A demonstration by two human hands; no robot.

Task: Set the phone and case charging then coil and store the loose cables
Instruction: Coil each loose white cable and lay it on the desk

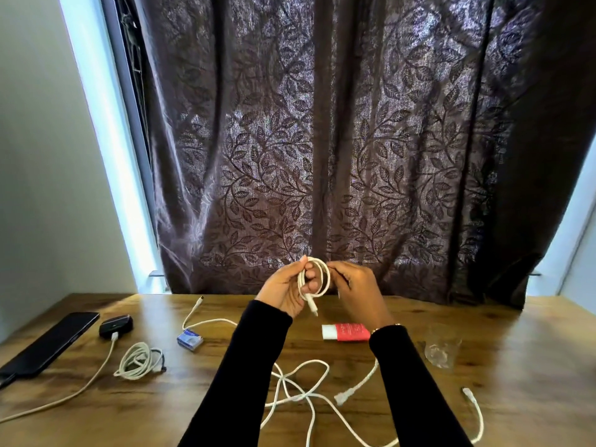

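Head view. Nearest the camera, loose white cables [300, 395] lie tangled across the wooden desk [516, 398], running between and under two black sleeves. Above the desk, the left hand [285, 290] curls its fingers round a small white coil [314, 279], whose plug end hangs below the palm; the right hand [353, 285] pinches the coil's right side, so the coil sits between both hands, clear of the desk. At far left, the black phone [51, 341] lies flat beside the dark case [116, 325], with a white lead [96, 369] entering the case. A finished coil [138, 361] rests just right of that lead. A small blue box [190, 339], a red tube [346, 332] and a clear glass [442, 350] also stand on the desk; their printing is too blurred to read.
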